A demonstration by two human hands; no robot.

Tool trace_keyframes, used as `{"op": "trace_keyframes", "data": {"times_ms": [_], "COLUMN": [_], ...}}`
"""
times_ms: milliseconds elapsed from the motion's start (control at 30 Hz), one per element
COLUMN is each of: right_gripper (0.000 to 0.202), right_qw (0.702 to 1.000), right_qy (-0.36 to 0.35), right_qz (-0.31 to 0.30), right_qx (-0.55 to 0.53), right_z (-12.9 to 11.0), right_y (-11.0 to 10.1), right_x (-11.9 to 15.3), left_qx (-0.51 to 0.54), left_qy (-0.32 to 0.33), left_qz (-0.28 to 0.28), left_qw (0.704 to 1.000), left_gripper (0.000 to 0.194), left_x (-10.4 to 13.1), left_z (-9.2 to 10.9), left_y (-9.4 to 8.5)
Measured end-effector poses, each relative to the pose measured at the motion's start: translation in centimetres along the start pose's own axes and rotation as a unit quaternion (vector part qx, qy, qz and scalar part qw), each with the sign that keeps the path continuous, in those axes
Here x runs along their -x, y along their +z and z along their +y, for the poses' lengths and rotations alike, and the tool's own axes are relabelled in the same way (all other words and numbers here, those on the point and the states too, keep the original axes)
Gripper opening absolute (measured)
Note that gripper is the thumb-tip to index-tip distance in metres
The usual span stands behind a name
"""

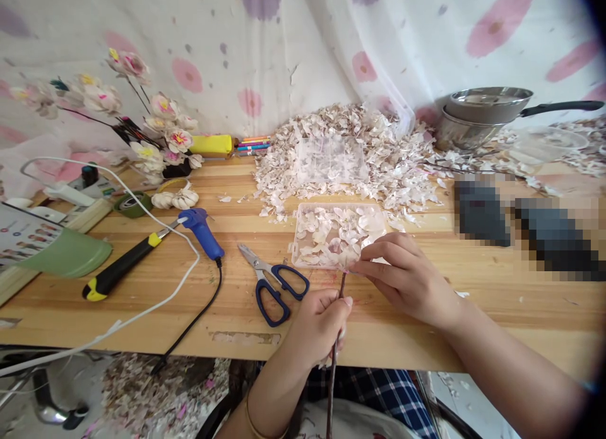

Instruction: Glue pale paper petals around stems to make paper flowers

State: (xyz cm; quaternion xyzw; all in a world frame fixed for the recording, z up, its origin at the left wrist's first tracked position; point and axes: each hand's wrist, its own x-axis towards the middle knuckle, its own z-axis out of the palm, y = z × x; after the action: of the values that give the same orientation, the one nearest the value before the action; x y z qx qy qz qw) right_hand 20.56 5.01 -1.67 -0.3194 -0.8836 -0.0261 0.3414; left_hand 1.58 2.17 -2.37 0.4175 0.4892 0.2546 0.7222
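I have my left hand (316,325) clamped by its fingers on a slender brown stick (334,357), its tip beside a clear plastic box (294,240) of whitish petals (322,234). My right hand (407,276) bends its fingers to that tip; whether they pinch it, I cannot tell

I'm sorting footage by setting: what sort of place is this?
Probably a small craft workspace, perhaps at home. A wooden table bears a large heap of pale, petal-like flakes and a pair of scissors, with what look like handmade flowers at the back left.
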Motion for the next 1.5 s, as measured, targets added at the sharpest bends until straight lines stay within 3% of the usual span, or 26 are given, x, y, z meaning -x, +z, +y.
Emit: {"op": "trace_keyframes", "data": {"times_ms": [267, 333, 433, 500, 567, 667, 767, 900, 1033, 1133, 1333, 1500], "right_gripper": [0.027, 0.028, 0.032, 0.037, 0.038, 0.030, 0.030, 0.030, 0.022, 0.018, 0.037, 0.037], "right_qw": [0.999, 0.995, 0.963, 0.926, 0.899, 0.890, 0.888, 0.891, 0.903, 0.905, 0.893, 0.903], "right_qy": [0.007, 0.018, 0.103, 0.163, 0.185, 0.158, 0.115, 0.104, 0.141, 0.164, 0.144, 0.151], "right_qz": [0.016, 0.053, 0.140, 0.181, 0.181, 0.113, 0.037, 0.009, 0.037, 0.059, 0.031, 0.013], "right_qx": [-0.028, -0.084, -0.208, -0.289, -0.354, -0.413, -0.444, -0.442, -0.403, -0.389, -0.425, -0.403], "right_z": [-0.1, -0.3, -0.5, -0.6, -0.7, -0.9, -1.2, -1.6, -1.6, -1.4, -1.7, -1.7], "right_y": [0.0, -0.1, -0.3, -0.6, -0.9, -1.4, -1.7, -1.7, -1.7, -1.8, -1.5, -1.5], "right_x": [-0.2, -0.2, -0.2, 0.0, 0.0, -0.1, -0.4, -0.7, -0.3, 0.0, -0.1, -0.1], "left_qx": [0.026, 0.017, -0.043, -0.123, -0.191, -0.231, -0.237, -0.223, -0.179, -0.167, -0.219, -0.311], "left_qy": [0.031, 0.048, 0.116, 0.224, 0.349, 0.476, 0.536, 0.521, 0.499, 0.499, 0.564, 0.581], "left_qz": [-0.014, -0.026, -0.041, -0.033, -0.010, 0.021, 0.022, 0.005, 0.000, 0.006, 0.052, 0.143], "left_qw": [0.999, 0.998, 0.992, 0.966, 0.917, 0.848, 0.810, 0.824, 0.848, 0.851, 0.794, 0.738], "left_gripper": [0.034, 0.036, 0.041, 0.046, 0.048, 0.047, 0.047, 0.043, 0.036, 0.038, 0.031, 0.014], "left_x": [-0.3, -0.2, 0.3, 0.7, 1.0, 1.1, 1.0, 1.4, 1.9, 1.7, 1.9, 3.5], "left_z": [-0.9, -1.2, -1.8, -2.1, -2.3, -2.6, -2.9, -3.0, -2.1, -1.2, 0.0, 1.5], "left_y": [-0.2, -0.3, -0.5, -0.7, -0.9, -1.0, -1.0, -1.1, -1.1, -0.8, -0.8, -1.5]}}
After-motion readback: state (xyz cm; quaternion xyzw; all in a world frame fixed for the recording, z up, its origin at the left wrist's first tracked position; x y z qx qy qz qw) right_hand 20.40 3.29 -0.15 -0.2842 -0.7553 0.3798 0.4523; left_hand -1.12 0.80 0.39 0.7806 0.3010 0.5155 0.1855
